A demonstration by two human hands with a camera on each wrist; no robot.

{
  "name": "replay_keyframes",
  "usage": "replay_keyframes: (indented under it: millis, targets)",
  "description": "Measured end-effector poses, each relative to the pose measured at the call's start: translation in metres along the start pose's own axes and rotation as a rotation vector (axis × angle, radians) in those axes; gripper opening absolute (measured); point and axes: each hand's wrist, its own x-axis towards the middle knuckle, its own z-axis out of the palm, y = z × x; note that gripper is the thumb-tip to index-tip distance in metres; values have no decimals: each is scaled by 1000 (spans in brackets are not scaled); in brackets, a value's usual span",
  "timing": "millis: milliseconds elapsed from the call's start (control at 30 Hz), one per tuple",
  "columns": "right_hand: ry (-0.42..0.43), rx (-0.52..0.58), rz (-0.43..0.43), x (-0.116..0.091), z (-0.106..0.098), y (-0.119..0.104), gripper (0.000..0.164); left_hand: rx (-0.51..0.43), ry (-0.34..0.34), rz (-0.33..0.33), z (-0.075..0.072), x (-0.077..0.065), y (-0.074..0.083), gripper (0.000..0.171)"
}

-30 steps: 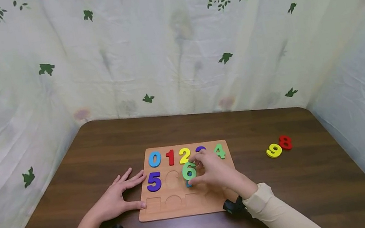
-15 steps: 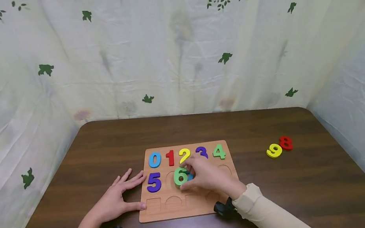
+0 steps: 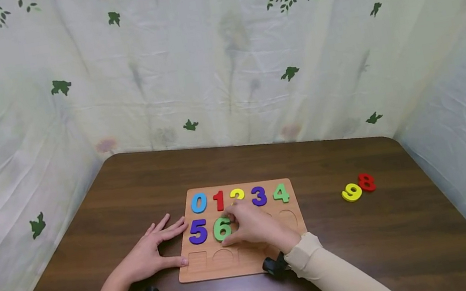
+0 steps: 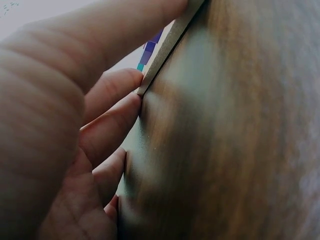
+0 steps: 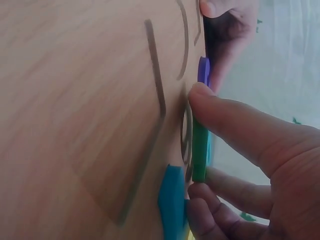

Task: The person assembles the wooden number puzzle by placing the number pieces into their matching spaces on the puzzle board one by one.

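Note:
In the head view, my right hand (image 3: pixel 252 225) pinches a green number 6 (image 3: pixel 217 230) between thumb and fingers, over the wooden number board (image 3: pixel 209 274). In the right wrist view the green 6 (image 5: pixel 200 142) is seen edge-on, close above a round recess. A blue piece (image 5: pixel 171 200) stands proud of the board there; my right hand hides it in the head view. My left hand (image 3: pixel 149 253) touches the board's left edge with spread, straight fingers, its thumb (image 3: pixel 181 261) at the lower left corner. Purple 5 (image 3: pixel 195 238) lies left of the 6.
Along the board's top row sit a blue 0 (image 3: pixel 194 204), red 1 (image 3: pixel 220 201), partly covered yellow 2 (image 3: pixel 236 191), purple 3 (image 3: pixel 263 195) and green 4 (image 3: pixel 282 198). Loose on the brown table (image 3: pixel 346 254), to the right, are a yellow 9 (image 3: pixel 352 197) and red 8 (image 3: pixel 373 185).
My right hand has carried the green 6 leftward across the board, to the right of the purple 5. The purple 3 has come into view as the hand moved. My left hand stays put.

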Motion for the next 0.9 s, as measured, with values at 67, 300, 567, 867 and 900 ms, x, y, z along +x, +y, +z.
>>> replay_keyframes:
  millis: [67,300,567,867,900]
  targets:
    - [3,-13,1,1,1,-2,61,0,-1,-2,0,0,0,90]
    - [31,-117,-12,2,1,-6,60,-1,1,4,-1,-1,0,90]
    - [52,-178,3,3,2,-7,63,-5,4,8,-1,-1,1,90]
    - [48,-161,-5,1,-1,-5,63,-6,7,13,0,0,1,90]
    - [48,-157,-5,0,-1,-5,63,-5,7,13,0,0,1,90]
